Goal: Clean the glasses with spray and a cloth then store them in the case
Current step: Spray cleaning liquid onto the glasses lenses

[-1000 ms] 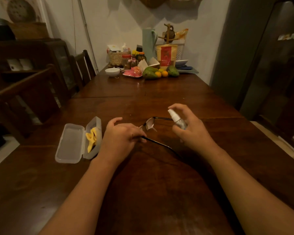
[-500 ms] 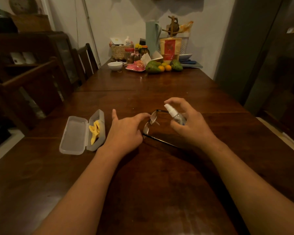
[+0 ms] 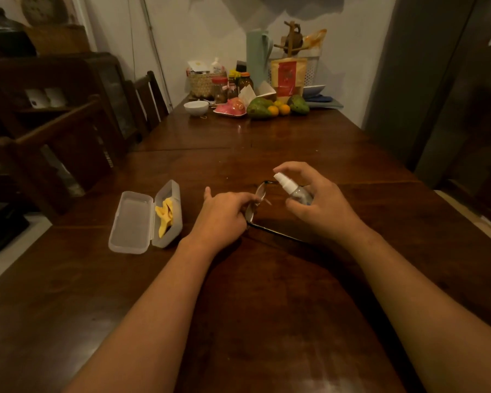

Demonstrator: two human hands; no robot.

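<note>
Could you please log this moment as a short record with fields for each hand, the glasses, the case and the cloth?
left hand: pinches the glasses by the frame, just above the table
right hand: holds the spray bottle, nozzle aimed at the lenses
glasses: arms unfolded
case: open, left of the hands
cloth: yellow, crumpled inside the case
stage: spraying, wiping not yet done

A yellow cloth (image 3: 165,217) lies in the translucent whitish case (image 3: 133,222), the spray bottle (image 3: 292,190) is clear with a white top, and the table (image 3: 267,293) is dark brown.
</note>
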